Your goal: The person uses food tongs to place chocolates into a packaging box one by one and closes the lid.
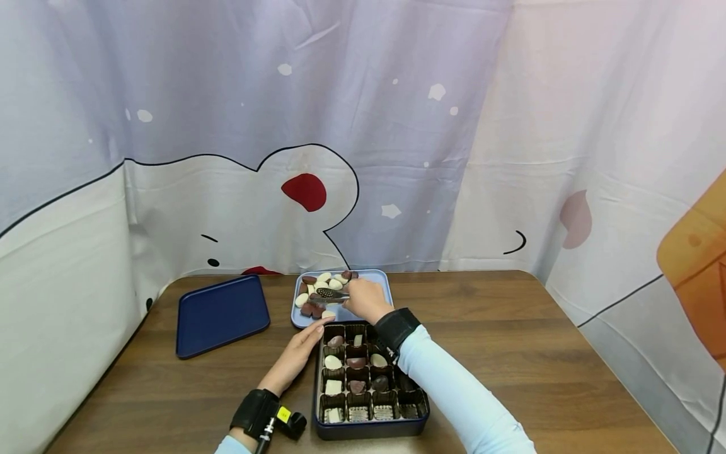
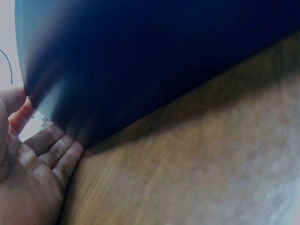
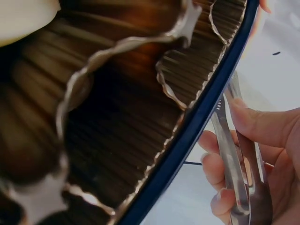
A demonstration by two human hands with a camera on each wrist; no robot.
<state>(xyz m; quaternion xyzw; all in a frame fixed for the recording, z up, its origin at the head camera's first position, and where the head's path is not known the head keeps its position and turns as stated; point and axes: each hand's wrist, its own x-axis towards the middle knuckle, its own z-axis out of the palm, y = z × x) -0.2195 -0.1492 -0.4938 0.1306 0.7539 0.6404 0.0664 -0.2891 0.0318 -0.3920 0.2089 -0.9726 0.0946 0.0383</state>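
Note:
My right hand grips metal tongs with a perforated tip, held over a light blue tray. On that tray lie several white and brown chocolates, and the tongs' tip overlaps them in the head view. My left hand rests at the far left corner of a dark blue box, its straight fingers against the side wall. The box has a dark divided insert; several compartments hold white, pinkish-brown or dark chocolates. My right forearm covers part of its right side.
An empty dark blue tray, perhaps a lid, lies to the left on the wooden table. Behind the table's far edge hangs a printed curtain. A camera on the left wrist sits beside the box.

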